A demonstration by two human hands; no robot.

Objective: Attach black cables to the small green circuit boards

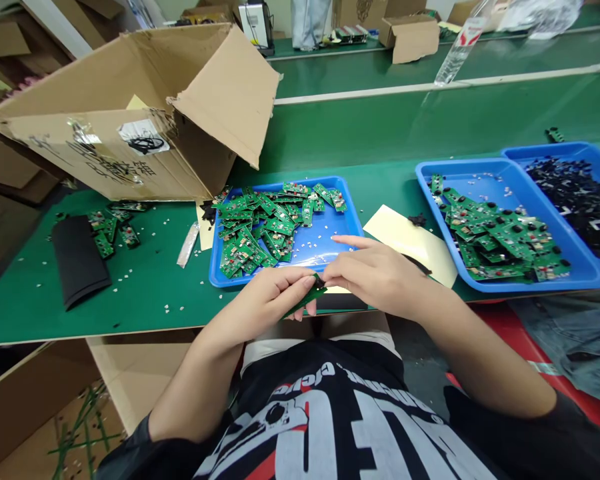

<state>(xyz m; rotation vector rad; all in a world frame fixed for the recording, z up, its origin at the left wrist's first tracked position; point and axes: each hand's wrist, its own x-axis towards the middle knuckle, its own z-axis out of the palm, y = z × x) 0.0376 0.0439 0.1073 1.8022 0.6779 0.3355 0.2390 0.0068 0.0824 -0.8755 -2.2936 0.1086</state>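
We pinch the circuit board (307, 301), likely light, stiff and fragile, by its edges in our left hand (275, 293) while our right hand (375, 273) nips a black part (320, 283) against it.

The green table (380, 133) lies bare behind the trays. A tipped brown cardboard box (130, 113) blocks its far left corner. A blue plastic tray (325, 233) and two more blue trays (500, 180) crowd the near edge.
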